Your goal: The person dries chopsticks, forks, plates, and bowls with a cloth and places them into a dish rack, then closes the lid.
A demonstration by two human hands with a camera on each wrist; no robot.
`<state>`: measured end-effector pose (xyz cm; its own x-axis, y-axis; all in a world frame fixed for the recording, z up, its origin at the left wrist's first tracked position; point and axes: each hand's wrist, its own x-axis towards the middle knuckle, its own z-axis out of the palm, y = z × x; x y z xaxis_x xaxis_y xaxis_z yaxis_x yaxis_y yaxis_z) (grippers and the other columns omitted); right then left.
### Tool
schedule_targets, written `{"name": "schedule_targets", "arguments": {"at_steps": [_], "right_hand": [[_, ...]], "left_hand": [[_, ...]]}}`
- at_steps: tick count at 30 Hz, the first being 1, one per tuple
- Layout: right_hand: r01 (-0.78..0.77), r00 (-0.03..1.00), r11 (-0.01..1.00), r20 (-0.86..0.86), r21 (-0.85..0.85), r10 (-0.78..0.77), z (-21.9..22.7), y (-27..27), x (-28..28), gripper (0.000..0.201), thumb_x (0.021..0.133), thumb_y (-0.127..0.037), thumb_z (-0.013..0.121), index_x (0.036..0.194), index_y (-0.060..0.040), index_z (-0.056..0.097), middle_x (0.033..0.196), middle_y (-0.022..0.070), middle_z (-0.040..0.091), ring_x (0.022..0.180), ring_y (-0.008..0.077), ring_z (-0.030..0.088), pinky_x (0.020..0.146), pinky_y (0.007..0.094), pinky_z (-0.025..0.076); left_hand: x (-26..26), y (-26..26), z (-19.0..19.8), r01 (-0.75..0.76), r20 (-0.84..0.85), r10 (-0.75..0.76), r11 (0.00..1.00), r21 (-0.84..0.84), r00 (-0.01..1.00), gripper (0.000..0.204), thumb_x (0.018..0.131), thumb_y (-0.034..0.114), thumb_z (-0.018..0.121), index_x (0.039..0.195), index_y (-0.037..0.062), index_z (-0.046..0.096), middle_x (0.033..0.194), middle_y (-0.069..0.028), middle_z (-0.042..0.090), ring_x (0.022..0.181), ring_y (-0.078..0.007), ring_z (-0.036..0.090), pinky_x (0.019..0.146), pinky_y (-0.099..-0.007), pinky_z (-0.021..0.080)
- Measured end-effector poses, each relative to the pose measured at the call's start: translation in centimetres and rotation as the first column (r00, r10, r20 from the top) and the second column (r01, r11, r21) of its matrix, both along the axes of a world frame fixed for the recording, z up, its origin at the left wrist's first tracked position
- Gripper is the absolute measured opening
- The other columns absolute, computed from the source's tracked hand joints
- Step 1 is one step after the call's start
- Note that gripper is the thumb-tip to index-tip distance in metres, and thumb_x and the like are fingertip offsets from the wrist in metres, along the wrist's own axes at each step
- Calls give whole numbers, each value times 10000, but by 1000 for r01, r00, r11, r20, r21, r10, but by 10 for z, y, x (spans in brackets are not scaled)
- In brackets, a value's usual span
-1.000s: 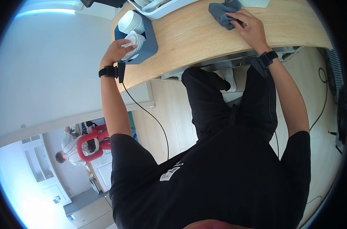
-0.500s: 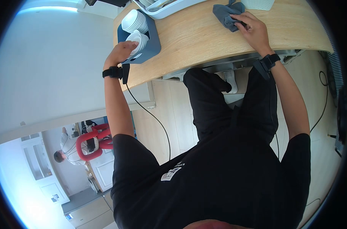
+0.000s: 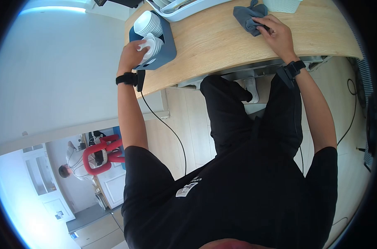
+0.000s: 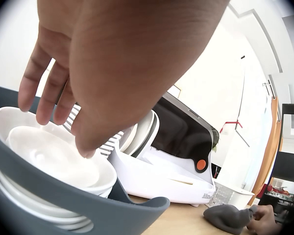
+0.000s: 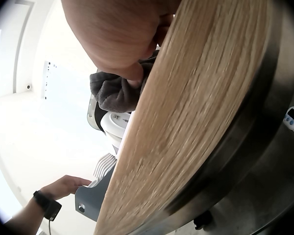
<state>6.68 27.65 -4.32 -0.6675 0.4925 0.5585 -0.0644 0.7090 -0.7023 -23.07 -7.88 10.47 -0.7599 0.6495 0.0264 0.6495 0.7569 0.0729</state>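
My left hand is over the nearer stack of white bowls in a blue-grey bin. In the left wrist view its fingers hang loosely apart above the top bowl, the thumb tip close to that bowl's rim. A second stack of white bowls stands behind in the same bin. Far to the right, my right hand pinches a crumpled grey cloth on the wooden table. The right wrist view shows the thumb pressed into this cloth.
A white dish rack holding plates stands at the table's back, beside the bin. Behind the cloth is a white perforated basket. The wooden table has a rounded front edge. A cable hangs from the left wrist.
The left hand shifts slightly over the nearer bowls, its fingers reaching in, drawing back, then reaching over them again. The right hand keeps its hold on the cloth. The head view drifts slightly.
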Motion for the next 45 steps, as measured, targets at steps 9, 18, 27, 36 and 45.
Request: {"name": "schedule_targets", "arguments": {"at_steps": [9, 18, 27, 36, 45], "right_hand": [[-5, 1000, 1000, -31, -26, 4, -2, 1, -1, 319, 854, -60, 726, 1156, -161, 731, 969, 15, 680, 678, 183, 569, 649, 277, 485], [-3, 999, 999, -40, -41, 2, 2, -1, 0, 316, 857, -57, 724, 1156, -159, 732, 982, 20, 686, 674, 190, 561, 645, 278, 484], [-8, 995, 999, -95, 33, 11, -7, 3, -5, 352, 861, -34, 735, 1194, -147, 732, 992, 11, 685, 588, 95, 502, 563, 228, 437], [11, 998, 1000, -58, 7, -11, -3, 2, -3, 312, 850, -57, 732, 1145, -158, 736, 954, 22, 685, 649, 194, 561, 629, 275, 482], [5, 999, 998, -54, 69, -1, 0, 2, -2, 336, 848, -63, 755, 1170, -157, 744, 959, 0, 681, 598, 103, 527, 572, 233, 456]], "left_hand": [[-35, 30, -1, -135, 22, 134, 983, 121, 991, 377, 893, 289, 678, 1233, 131, 707, 923, -85, 762, 870, -274, 728, 816, -401, 546], [-33, 36, -5, -124, -149, 144, 984, 131, 978, 359, 849, 365, 737, 1121, 131, 761, 892, -72, 769, 830, -257, 738, 804, -382, 557], [-11, 37, 8, -12, -294, 133, 925, 380, 947, 513, 693, 442, 892, 979, 44, 743, 793, -59, 728, 743, -195, 704, 708, -329, 557], [13, 44, 2, 290, -407, -29, 747, 598, 913, 510, 632, 407, 945, 905, 49, 704, 773, -47, 669, 694, -161, 635, 656, -307, 518], [85, 66, -48, 60, 53, -175, 586, 808, 983, 431, 677, 264, 955, 922, 61, 665, 781, 23, 592, 704, -71, 572, 635, -218, 468]]}}
